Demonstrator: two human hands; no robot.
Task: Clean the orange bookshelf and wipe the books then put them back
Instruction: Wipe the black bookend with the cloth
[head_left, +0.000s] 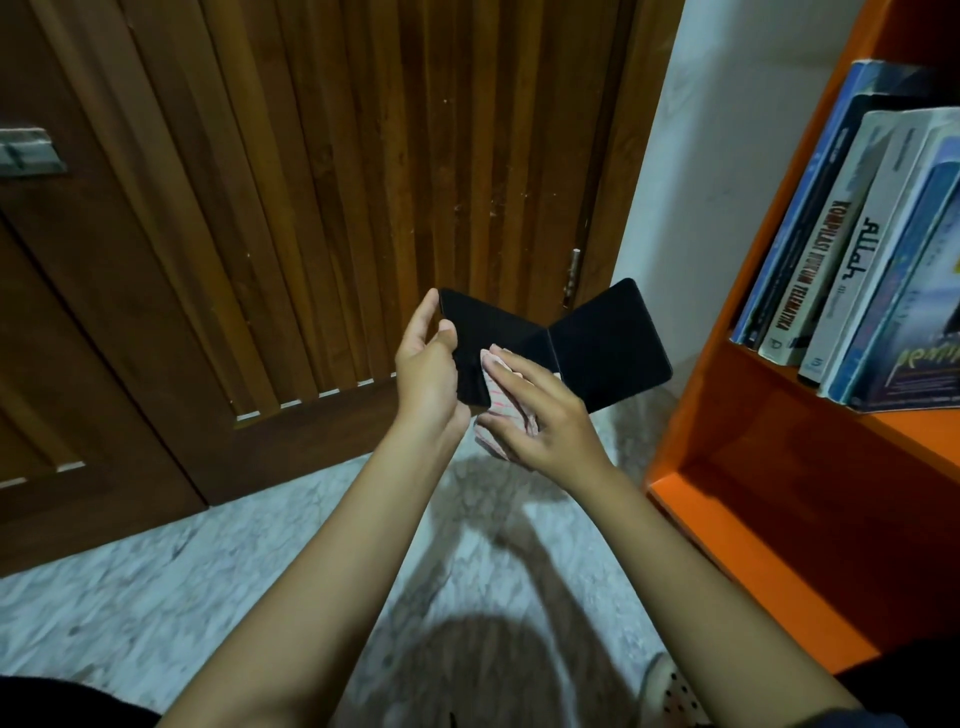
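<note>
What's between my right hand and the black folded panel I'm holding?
A pink-striped white cloth: the right hand presses it flat against the black folded panel. The head view shows this.

The orange bookshelf (753, 431) is cut off by the right edge, and the books (852, 249) on it are cut off there too. Left of the bookshelf, most of the cloth (506, 402) is hidden under the right hand (550, 426), and part of the black bookend (608, 353) behind the left hand (426, 374).
</note>
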